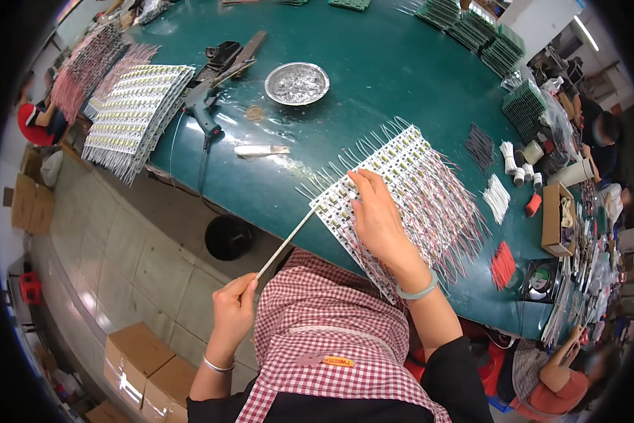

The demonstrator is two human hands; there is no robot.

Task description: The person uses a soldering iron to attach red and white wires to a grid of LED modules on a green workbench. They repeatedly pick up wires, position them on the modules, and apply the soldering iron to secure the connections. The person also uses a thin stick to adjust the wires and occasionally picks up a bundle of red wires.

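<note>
Left grip pinches pale strip by near end; right grip, unclenched, rests on wired panel on green surface. Panel likely light, stiff; wires fragile, so hold board edges.

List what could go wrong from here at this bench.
The narrow pale strip held in the left hand could bend or snap; its far end meets the corner of the circuit-board panel.

The red and white wires might snag on the pale green bangle, which sits close to them below the right hand.

The gun-shaped tool could be dragged off if its cord, hanging over the table edge, gets caught.
</note>
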